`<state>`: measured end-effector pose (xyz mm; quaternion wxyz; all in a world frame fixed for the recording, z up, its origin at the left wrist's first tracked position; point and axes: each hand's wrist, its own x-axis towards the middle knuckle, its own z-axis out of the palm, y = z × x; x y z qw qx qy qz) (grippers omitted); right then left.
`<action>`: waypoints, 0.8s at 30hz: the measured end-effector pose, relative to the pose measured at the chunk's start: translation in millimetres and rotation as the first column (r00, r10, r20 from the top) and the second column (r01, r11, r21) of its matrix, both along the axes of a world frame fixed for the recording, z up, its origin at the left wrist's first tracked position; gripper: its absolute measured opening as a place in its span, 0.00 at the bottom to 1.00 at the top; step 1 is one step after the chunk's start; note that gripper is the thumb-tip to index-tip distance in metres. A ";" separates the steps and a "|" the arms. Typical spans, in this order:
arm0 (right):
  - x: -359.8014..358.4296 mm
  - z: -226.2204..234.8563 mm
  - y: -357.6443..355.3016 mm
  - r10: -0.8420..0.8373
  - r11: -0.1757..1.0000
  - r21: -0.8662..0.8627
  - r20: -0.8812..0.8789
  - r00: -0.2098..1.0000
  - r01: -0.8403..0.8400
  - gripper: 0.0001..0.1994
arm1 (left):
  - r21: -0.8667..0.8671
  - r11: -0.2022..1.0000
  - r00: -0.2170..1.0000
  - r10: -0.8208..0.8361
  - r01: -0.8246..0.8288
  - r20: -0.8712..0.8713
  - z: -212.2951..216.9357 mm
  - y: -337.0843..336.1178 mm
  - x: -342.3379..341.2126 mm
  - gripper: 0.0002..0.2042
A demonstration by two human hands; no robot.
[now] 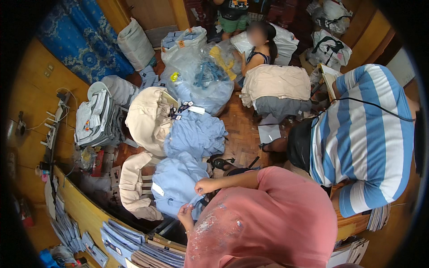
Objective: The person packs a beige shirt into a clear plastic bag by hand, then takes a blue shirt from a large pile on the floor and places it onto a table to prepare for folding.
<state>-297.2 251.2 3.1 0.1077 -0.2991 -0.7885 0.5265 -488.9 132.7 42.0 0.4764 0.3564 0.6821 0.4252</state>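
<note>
A light blue garment (172, 181) lies bunched in front of me over a white chair (146, 185), with a white label on its left side. My right hand (205, 186) is closed, pinching a fold of the cloth at its right edge. Just below and nearer to me, my left hand (185, 213) also has its fingers closed on the same cloth. A narrow piece of the fabric runs between both hands. Past this garment sits a heap of more light blue garments (196, 134), with dark tags on top. My pink shirt fills the lower part of the view.
Cream cloth (149, 118) drapes beside the blue heap. Stacked grey garments (96, 118) stand left. Folded blue garments (120, 241) line the near table. Clear plastic bags (199, 78) lie beyond. A striped-shirted person (362, 134) works at right; another person (261, 49) sits at the back.
</note>
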 end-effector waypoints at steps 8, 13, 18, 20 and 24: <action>13.5 -16.8 -62.0 -0.159 0.984 -0.071 0.030 0.987 0.161 0.12 | -0.081 0.979 0.982 -0.185 0.187 0.031 -18.8 -41.9 -6.9 0.06; 10.2 -20.8 -71.6 -0.188 0.979 0.092 0.091 0.978 0.180 0.11 | 0.012 0.987 0.974 -0.158 0.158 0.162 -43.5 -54.7 -7.7 0.06; -3.8 -24.4 -74.9 -0.165 0.974 0.171 0.069 0.984 0.152 0.11 | -0.003 0.969 0.969 -0.246 0.246 -0.033 -27.9 -45.2 -29.2 0.05; -14.8 -24.9 -75.6 -0.177 0.962 0.217 0.032 0.984 0.166 0.11 | 0.031 0.977 0.974 -0.209 0.212 -0.086 -28.5 -45.8 -38.7 0.05; -21.2 9.6 -72.3 -0.180 0.914 0.364 -0.029 0.983 0.179 0.11 | 0.178 0.967 0.950 -0.124 0.180 -0.286 -10.5 -45.2 -40.8 0.06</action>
